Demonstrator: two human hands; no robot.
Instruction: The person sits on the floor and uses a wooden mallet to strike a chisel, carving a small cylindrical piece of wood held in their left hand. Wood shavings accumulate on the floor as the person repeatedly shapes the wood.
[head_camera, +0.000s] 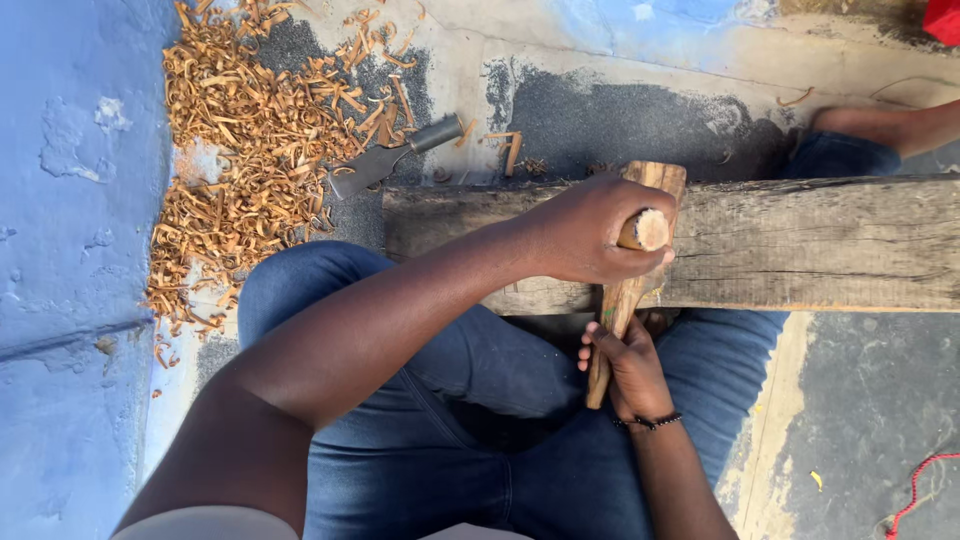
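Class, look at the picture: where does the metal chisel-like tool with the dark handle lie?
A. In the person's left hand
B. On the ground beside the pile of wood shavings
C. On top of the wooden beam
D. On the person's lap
B: the chisel-like tool lies on the ground at the edge of the wood shavings, beyond the wooden beam, with neither hand touching it.

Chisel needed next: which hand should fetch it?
Probably left: the chisel lies nearer the left hand, though that grips a round wooden handle; the right hand steadies the wooden piece below.
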